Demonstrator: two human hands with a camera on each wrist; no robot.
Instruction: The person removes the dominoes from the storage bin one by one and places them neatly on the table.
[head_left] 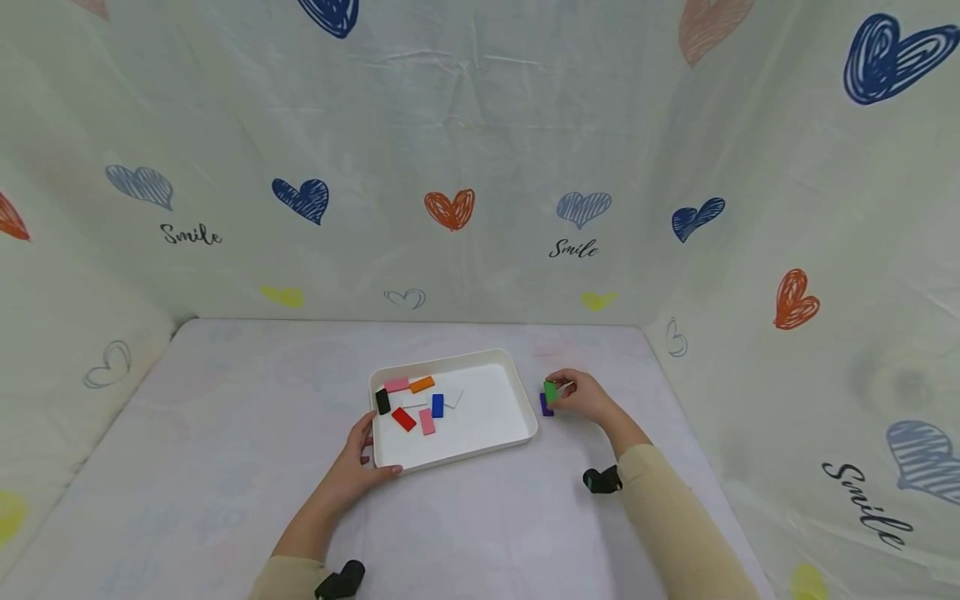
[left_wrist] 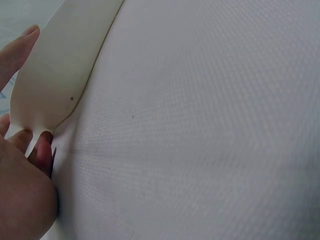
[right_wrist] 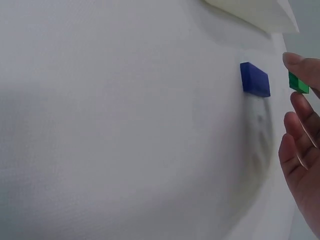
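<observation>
My right hand pinches a small green rectangular block between thumb and index finger, with the other fingers loosely bent below. A purple-blue block stands on the table beneath, apart from the green one in the right wrist view. The white tray lies just left of these blocks, slightly turned. My left hand grips its near left corner, thumb at the near rim and fingers against the left side, seen in the left wrist view along the tray's outer wall.
Inside the tray's left half lie several blocks: a black block, an orange block, a red block, a blue block, pink and white ones. A white cloth covers the table; a heart-printed curtain hangs behind.
</observation>
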